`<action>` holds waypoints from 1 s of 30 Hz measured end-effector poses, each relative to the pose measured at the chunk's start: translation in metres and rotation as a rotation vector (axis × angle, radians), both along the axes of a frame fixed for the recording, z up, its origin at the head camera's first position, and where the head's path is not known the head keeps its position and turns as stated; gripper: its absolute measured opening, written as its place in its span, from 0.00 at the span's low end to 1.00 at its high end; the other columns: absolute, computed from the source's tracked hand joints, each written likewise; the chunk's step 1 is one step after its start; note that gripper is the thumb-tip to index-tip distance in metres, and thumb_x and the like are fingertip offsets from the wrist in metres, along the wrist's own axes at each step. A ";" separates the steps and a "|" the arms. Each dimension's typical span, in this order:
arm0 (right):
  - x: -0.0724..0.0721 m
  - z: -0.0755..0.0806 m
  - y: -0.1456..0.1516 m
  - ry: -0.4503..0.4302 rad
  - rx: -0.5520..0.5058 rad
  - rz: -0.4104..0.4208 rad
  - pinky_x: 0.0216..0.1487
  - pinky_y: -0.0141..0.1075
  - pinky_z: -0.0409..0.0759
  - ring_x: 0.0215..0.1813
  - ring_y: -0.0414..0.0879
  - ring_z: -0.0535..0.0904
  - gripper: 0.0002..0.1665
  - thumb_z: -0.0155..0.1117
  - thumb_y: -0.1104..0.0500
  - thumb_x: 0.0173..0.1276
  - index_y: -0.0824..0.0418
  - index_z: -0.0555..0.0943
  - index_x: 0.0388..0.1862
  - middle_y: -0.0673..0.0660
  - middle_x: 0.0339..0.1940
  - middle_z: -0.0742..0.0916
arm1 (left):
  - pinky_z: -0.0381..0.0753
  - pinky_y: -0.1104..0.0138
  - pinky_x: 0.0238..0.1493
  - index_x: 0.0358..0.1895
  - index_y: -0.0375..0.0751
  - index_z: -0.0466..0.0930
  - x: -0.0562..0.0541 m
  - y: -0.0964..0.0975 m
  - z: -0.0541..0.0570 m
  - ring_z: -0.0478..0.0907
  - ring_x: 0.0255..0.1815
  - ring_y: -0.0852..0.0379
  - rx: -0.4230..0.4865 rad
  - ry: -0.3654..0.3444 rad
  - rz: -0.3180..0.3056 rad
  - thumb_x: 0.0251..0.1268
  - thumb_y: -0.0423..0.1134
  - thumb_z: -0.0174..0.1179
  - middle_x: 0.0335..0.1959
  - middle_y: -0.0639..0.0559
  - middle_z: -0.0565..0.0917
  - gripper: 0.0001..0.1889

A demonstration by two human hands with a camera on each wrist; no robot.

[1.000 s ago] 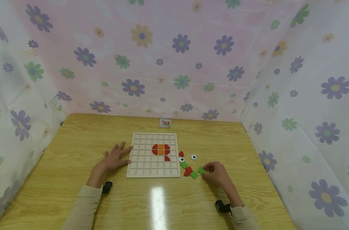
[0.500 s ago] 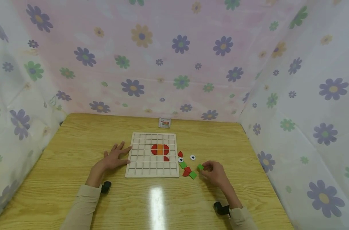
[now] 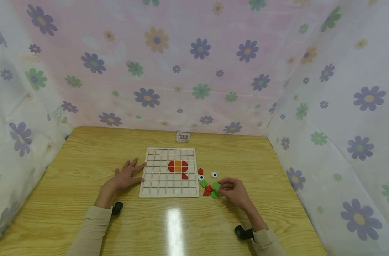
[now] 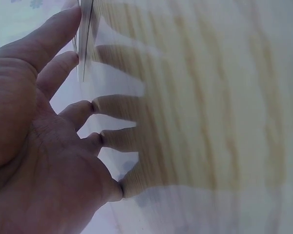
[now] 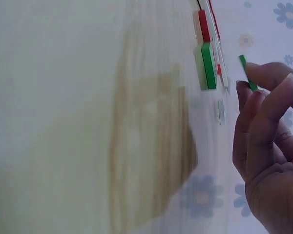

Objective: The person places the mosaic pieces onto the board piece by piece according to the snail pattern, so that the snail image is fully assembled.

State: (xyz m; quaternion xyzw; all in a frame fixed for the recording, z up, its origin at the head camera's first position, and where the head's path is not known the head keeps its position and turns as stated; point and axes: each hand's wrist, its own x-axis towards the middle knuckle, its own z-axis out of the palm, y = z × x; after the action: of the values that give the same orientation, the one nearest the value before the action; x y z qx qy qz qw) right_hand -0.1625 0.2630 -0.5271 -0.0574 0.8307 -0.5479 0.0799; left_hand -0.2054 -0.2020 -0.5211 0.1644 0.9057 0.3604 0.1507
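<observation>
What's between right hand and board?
Head view: the green square the right hand pinches, then loose red pieces, green squares and, by the board, an eye disc.

No text, label, brand or number can be read in any view. The small card (image 3: 183,137) on the far side of the table (image 3: 69,160), beyond the gridded board (image 3: 159,185), bears a little coloured picture, and it is too small there to tell whether any lettering stands on it
</observation>
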 end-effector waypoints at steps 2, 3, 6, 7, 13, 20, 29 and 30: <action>-0.001 -0.002 -0.002 -0.007 -0.018 0.005 0.33 0.34 0.83 0.38 0.42 0.87 0.19 0.74 0.66 0.65 0.71 0.84 0.53 0.65 0.41 0.90 | 0.27 0.17 0.59 0.79 0.38 0.61 -0.001 0.000 0.000 0.31 0.78 0.18 0.000 0.005 -0.003 0.71 0.47 0.64 0.80 0.24 0.42 0.38; -0.002 -0.003 -0.003 -0.009 -0.027 0.003 0.31 0.35 0.83 0.37 0.42 0.87 0.18 0.73 0.66 0.65 0.71 0.85 0.53 0.65 0.41 0.90 | 0.28 0.17 0.59 0.79 0.38 0.61 -0.001 0.000 0.000 0.31 0.78 0.18 0.001 0.007 -0.004 0.71 0.47 0.64 0.80 0.23 0.42 0.38; -0.003 -0.005 -0.007 -0.018 -0.030 0.006 0.26 0.35 0.80 0.35 0.42 0.86 0.17 0.72 0.64 0.67 0.70 0.85 0.52 0.63 0.41 0.91 | 0.27 0.18 0.59 0.79 0.38 0.60 -0.002 0.000 -0.001 0.31 0.78 0.18 -0.003 0.005 -0.004 0.72 0.47 0.64 0.80 0.24 0.42 0.38; -0.003 -0.005 -0.009 -0.020 -0.030 0.007 0.25 0.34 0.80 0.35 0.42 0.86 0.16 0.71 0.64 0.68 0.70 0.85 0.52 0.63 0.41 0.91 | 0.27 0.18 0.60 0.79 0.38 0.60 -0.002 0.000 -0.001 0.31 0.78 0.19 -0.005 0.003 -0.004 0.72 0.47 0.63 0.80 0.24 0.41 0.38; -0.006 -0.006 -0.022 -0.043 -0.004 0.052 0.28 0.34 0.81 0.36 0.46 0.88 0.14 0.70 0.64 0.69 0.74 0.85 0.49 0.65 0.39 0.91 | 0.28 0.18 0.60 0.79 0.38 0.60 -0.002 0.000 -0.001 0.31 0.78 0.18 -0.009 -0.002 -0.005 0.72 0.48 0.63 0.80 0.24 0.42 0.38; -0.008 -0.004 -0.040 -0.027 0.029 0.048 0.30 0.31 0.80 0.38 0.47 0.89 0.13 0.72 0.64 0.68 0.73 0.87 0.46 0.63 0.37 0.91 | 0.29 0.17 0.59 0.79 0.38 0.60 -0.001 0.001 0.000 0.32 0.78 0.19 -0.011 0.001 -0.006 0.72 0.48 0.63 0.80 0.24 0.42 0.38; -0.014 -0.001 -0.059 0.005 0.024 0.062 0.36 0.33 0.84 0.36 0.43 0.88 0.10 0.74 0.62 0.66 0.67 0.89 0.42 0.61 0.38 0.91 | 0.28 0.17 0.59 0.79 0.38 0.60 -0.001 0.001 -0.001 0.31 0.78 0.19 -0.008 -0.002 -0.004 0.72 0.48 0.63 0.80 0.24 0.42 0.38; -0.015 -0.001 -0.062 0.002 0.027 0.060 0.36 0.33 0.84 0.36 0.44 0.87 0.09 0.74 0.62 0.66 0.67 0.89 0.42 0.61 0.38 0.91 | 0.28 0.17 0.59 0.79 0.38 0.60 -0.001 0.001 -0.001 0.31 0.78 0.19 -0.009 -0.002 -0.003 0.72 0.48 0.63 0.80 0.24 0.42 0.38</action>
State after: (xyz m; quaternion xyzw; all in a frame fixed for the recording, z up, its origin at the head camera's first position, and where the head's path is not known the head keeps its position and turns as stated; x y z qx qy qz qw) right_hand -0.1778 0.2014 -0.5277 -0.0816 0.8362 -0.5338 0.0961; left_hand -0.2069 -0.2014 -0.5223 0.1646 0.9070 0.3565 0.1526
